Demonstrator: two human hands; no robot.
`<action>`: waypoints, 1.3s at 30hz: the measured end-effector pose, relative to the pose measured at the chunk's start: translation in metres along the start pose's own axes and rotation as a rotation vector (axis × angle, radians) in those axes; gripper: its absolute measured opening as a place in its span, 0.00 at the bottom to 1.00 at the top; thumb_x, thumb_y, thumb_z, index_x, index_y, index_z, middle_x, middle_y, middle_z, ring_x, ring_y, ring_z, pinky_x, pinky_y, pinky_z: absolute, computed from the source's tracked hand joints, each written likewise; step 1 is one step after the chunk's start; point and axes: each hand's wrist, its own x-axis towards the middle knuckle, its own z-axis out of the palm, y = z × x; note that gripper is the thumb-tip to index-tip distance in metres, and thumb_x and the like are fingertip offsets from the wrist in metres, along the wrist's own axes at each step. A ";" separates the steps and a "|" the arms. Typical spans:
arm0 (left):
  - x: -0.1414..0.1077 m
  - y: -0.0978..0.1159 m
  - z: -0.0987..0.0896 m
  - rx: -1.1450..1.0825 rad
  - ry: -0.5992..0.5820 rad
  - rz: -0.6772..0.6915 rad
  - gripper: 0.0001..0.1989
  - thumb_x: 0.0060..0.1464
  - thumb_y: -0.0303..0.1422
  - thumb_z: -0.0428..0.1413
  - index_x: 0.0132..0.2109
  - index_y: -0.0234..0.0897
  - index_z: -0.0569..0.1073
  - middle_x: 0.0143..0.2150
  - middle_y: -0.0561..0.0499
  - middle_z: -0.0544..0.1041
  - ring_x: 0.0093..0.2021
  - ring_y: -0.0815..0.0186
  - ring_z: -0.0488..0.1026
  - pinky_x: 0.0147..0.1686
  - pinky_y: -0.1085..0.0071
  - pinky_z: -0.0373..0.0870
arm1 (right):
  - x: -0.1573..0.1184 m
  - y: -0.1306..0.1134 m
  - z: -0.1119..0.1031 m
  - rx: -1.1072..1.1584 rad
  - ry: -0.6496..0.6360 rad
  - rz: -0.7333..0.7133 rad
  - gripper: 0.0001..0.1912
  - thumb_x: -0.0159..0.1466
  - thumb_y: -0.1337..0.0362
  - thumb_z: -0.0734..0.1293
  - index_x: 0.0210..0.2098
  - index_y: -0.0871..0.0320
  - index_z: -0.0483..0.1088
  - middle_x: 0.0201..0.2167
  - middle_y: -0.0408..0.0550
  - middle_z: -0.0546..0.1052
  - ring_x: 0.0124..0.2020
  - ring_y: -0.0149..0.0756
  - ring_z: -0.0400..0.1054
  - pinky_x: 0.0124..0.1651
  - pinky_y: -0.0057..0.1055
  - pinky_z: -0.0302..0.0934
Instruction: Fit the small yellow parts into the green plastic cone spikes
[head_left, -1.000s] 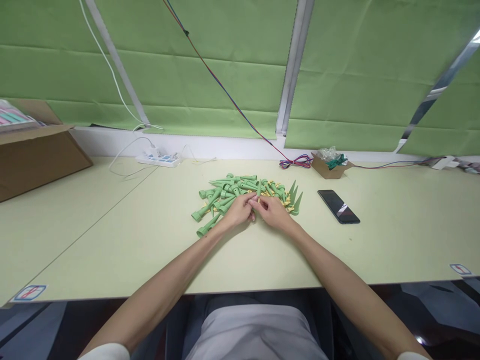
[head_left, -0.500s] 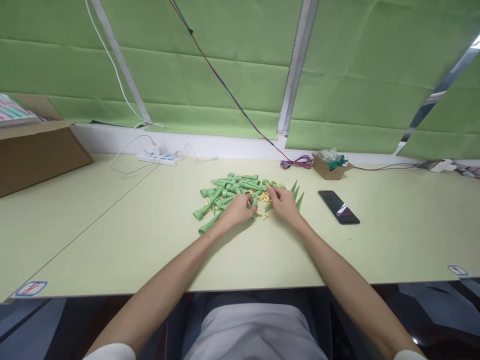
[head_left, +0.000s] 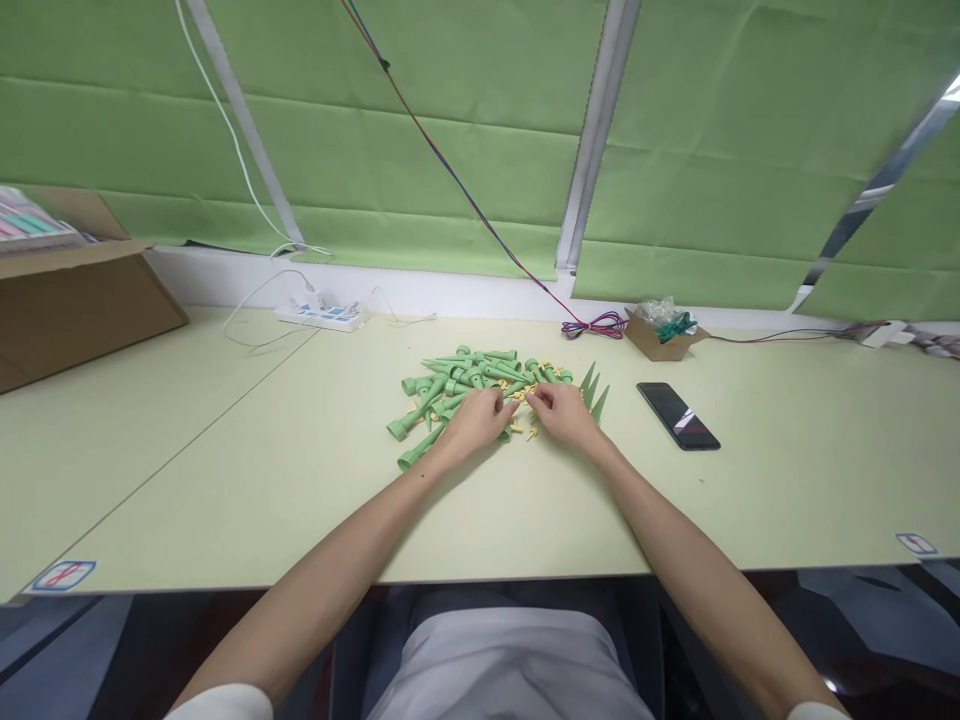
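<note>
A heap of green plastic spikes (head_left: pixel 416 415) with wide collared ends lies on the table, and small yellow plastic pegs (head_left: pixel 532 433) are scattered among them. At the heap's near side my left hand (head_left: pixel 478 420) is closed around a green spike (head_left: pixel 506 434), most of it hidden by the fingers. Just across from it, my right hand (head_left: pixel 564 412) is pinched, its fingertips close to the left thumb. Whatever sits in that pinch is too small to make out. Several green spike tips (head_left: pixel 592 385) stick out beyond the right hand.
A black phone (head_left: pixel 679 416) lies to the right. Behind it stands a small open carton (head_left: pixel 664 345) beside coiled red and blue wire (head_left: pixel 596 325). A white power strip (head_left: pixel 322 315) is at the back left, near a large cardboard box (head_left: pixel 82 315).
My right hand has come down and slightly left from the yellow pegs toward my left hand, bringing the fingertips close together. The left hand has hardly moved.
</note>
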 end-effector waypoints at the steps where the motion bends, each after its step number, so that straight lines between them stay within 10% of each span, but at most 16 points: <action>1: 0.001 0.000 -0.002 0.003 0.022 0.004 0.20 0.65 0.44 0.51 0.27 0.40 0.65 0.24 0.50 0.71 0.26 0.62 0.66 0.27 0.67 0.53 | 0.000 -0.001 -0.001 -0.007 -0.013 -0.001 0.20 0.68 0.57 0.63 0.21 0.55 0.60 0.19 0.44 0.68 0.24 0.34 0.59 0.32 0.33 0.51; 12: 0.013 -0.007 -0.018 -0.106 0.330 -0.010 0.11 0.62 0.36 0.52 0.36 0.37 0.76 0.38 0.45 0.81 0.37 0.59 0.76 0.41 0.64 0.69 | 0.000 -0.001 -0.003 -0.038 -0.029 0.010 0.16 0.67 0.60 0.63 0.23 0.56 0.64 0.20 0.44 0.70 0.24 0.35 0.61 0.33 0.33 0.53; 30: 0.011 -0.010 -0.011 -0.047 0.151 -0.002 0.10 0.58 0.29 0.52 0.39 0.38 0.79 0.44 0.45 0.83 0.46 0.55 0.77 0.51 0.61 0.70 | 0.000 -0.001 -0.003 0.047 -0.007 -0.012 0.10 0.65 0.62 0.65 0.27 0.56 0.70 0.23 0.45 0.74 0.25 0.34 0.64 0.35 0.32 0.57; 39: 0.011 -0.005 -0.011 -0.116 0.228 0.049 0.10 0.59 0.30 0.52 0.38 0.37 0.78 0.42 0.46 0.83 0.44 0.57 0.78 0.48 0.63 0.71 | -0.001 0.003 -0.020 0.096 -0.360 -0.022 0.11 0.60 0.58 0.72 0.27 0.59 0.74 0.20 0.41 0.73 0.23 0.30 0.62 0.30 0.29 0.53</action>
